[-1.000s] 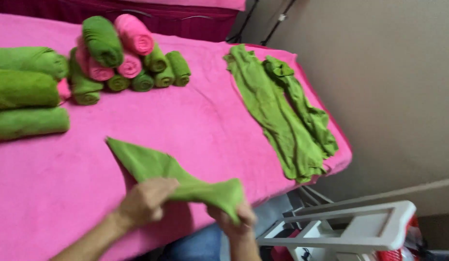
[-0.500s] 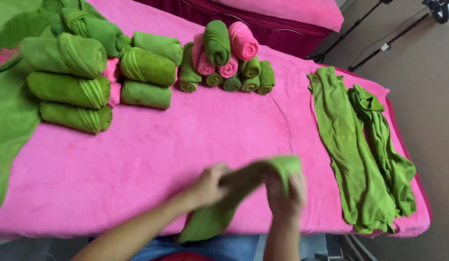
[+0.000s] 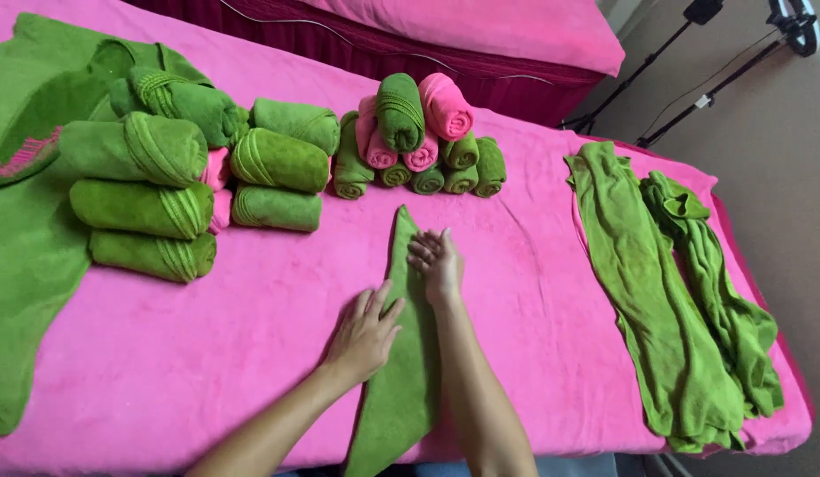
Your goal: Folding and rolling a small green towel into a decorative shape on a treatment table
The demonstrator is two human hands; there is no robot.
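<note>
Both hands lie flat, palms down, on a green towel [image 3: 408, 371] folded into a long narrow strip with a pointed far end. The strip runs from the near edge of the pink-covered table [image 3: 251, 336] toward the rolled stack in the middle.

Left hand [image 3: 364, 334]: fingers spread, resting on the left edge of the strip near its midpoint, partly on the pink cover. Grip open, holding nothing.

Right hand [image 3: 436, 261]: further up the strip, fingers extended and pressed on the cloth just below the pointed tip. Grip open, pressing only, not clasping.

No containers in view; the goods are sorted in piles on the cover.
- Centre back: small rolled towels [image 3: 417, 132], green and pink, stacked in a pyramid. Count about 9, though the rear ones are partly hidden.
- Left: large green rolls [image 3: 145, 185], stacked 2 to 3 high, with a pink roll [image 3: 217, 168] showing between them.
- Far left: a flat green sheet [image 3: 21, 256] hanging over the table edge.
- Right: 2 unrolled green towels [image 3: 657, 300] laid lengthwise side by side, touching, well apart from the hands.

Behind the table: a second surface with a pink cover [image 3: 481, 26] and dark red skirt. Tripod legs [image 3: 657, 79] stand on the floor at upper right.
</note>
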